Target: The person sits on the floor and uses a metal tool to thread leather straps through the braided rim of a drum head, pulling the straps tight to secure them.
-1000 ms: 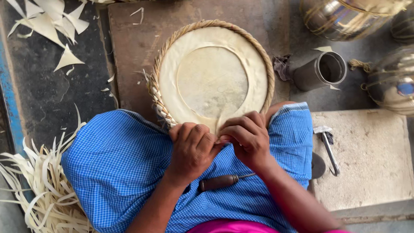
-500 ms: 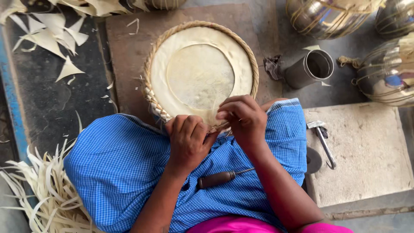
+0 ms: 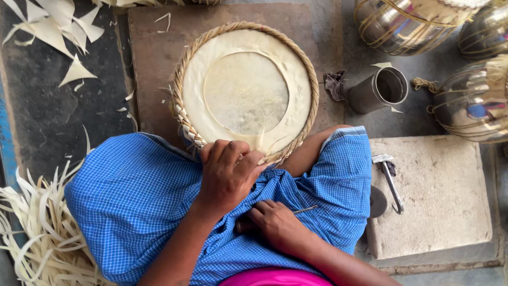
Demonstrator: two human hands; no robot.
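**Left hand on woven tray rim, right hand on awl in lap**

Round woven tray rests against the person's knees, over a brown board. Left hand grips the tray's near braided rim, fingers curled over the edge. Right hand lies in the lap on the blue checked cloth, closed around a thin awl, its metal tip poking out. Palm-leaf strips are piled at the left. A metal cup lies near the tray's right side.

The person wears a blue fine-checked cloth over the lap, a bright pink garment above it, and bare forearms.
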